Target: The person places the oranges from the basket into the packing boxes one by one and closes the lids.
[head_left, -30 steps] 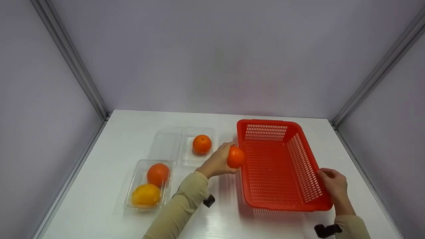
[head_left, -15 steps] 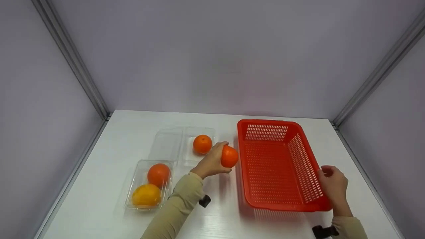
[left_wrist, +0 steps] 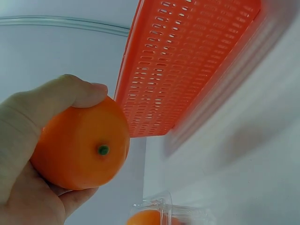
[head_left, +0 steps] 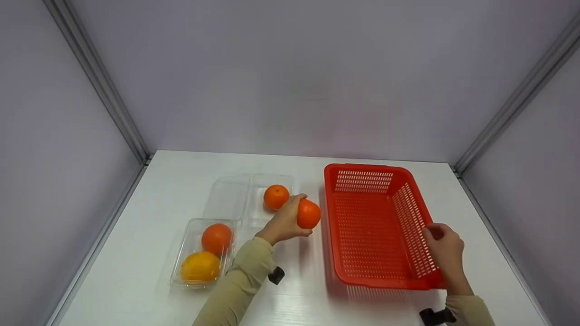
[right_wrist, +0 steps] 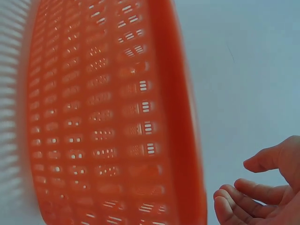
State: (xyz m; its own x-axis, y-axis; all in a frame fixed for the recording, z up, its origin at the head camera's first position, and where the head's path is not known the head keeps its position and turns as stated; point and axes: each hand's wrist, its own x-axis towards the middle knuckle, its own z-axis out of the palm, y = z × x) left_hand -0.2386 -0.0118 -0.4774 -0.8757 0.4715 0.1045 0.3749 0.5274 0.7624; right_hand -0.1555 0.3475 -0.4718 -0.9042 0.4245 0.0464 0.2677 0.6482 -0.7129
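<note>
Left hand (head_left: 283, 222) with fingers curled round an orange (head_left: 308, 213), just beside the red basket (head_left: 376, 226), right hand (head_left: 444, 249) at its rim, fingers loosely curled, touching unclear

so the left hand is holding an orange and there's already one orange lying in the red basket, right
Not quite. The left hand does hold an orange, but the red basket has nothing in it: the head view shows only its bare perforated floor. The other fruit sits in the clear plastic trays to the left of the basket.
</note>
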